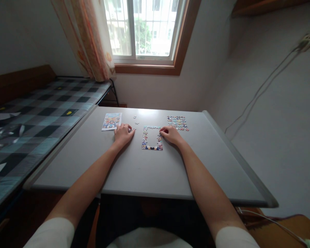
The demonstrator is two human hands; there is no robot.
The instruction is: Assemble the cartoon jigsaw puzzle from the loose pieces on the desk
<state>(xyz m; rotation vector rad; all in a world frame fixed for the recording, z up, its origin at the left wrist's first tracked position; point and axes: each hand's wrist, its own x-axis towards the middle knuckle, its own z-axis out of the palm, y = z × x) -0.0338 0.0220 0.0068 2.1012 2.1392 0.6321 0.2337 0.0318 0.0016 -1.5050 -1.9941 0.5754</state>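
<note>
A rectangular jigsaw border [152,138], hollow in the middle, lies on the grey table [134,168]. My right hand [170,134] rests at the border's top right corner, fingers curled and pinched against the frame pieces. My left hand [123,133] lies to the left of the border, fingers bent, fingertips pinched on a small loose piece [133,130]. A colourful reference picture [111,121] sits just left of my left hand. A heap of loose puzzle pieces [177,123] lies behind my right hand.
A few stray pieces [136,120] lie behind the border. A bed with a checked blanket [41,113] stands along the table's left side. A window [144,29] and curtain [88,38] are beyond; a cable [260,89] hangs on the right wall.
</note>
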